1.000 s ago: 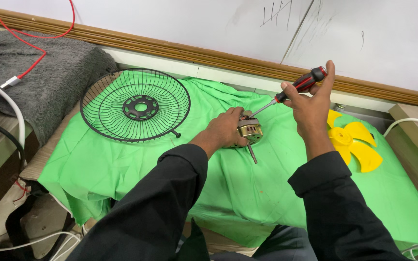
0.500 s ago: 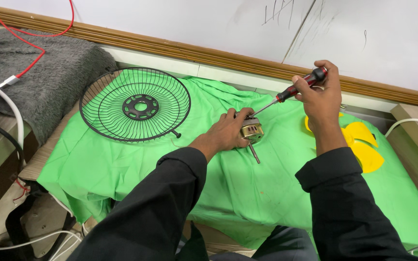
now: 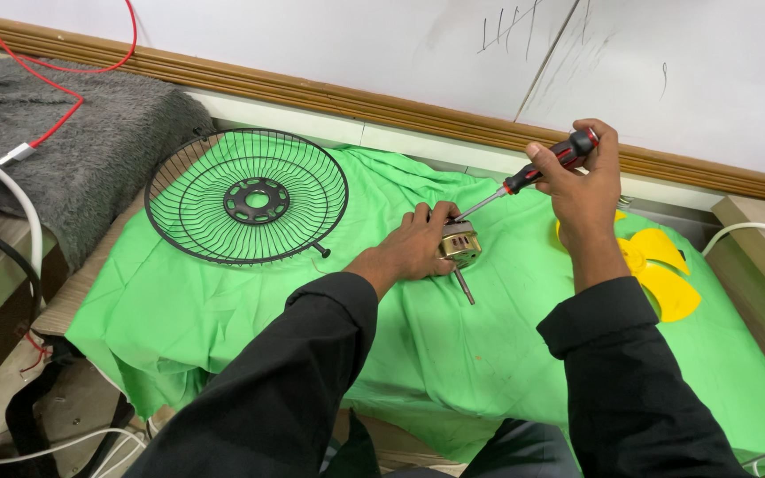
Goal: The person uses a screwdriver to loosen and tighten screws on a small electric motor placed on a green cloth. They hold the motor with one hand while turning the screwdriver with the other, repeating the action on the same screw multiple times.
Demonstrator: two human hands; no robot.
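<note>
L hand [image 3: 413, 248] clamps small brassy metal fan motor [image 3: 459, 243] on wrinkled green cloth [image 3: 250, 310]. R hand [image 3: 582, 181] fist-closed round red/black screwdriver [image 3: 533, 177], tip at motor. Round black wire grille [image 3: 248, 196] lies nearby.

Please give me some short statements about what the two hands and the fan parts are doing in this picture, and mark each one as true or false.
1. The right hand holds a screwdriver with a red and black handle. True.
2. The left hand rests on the small fan motor. True.
3. The yellow fan blade lies inside the black wire fan guard. False: it lies on the green cloth, at the far right, apart from the guard.
4. The cloth under the parts is grey. False: it is green.
5. The screwdriver tip points at the motor. True.
</note>
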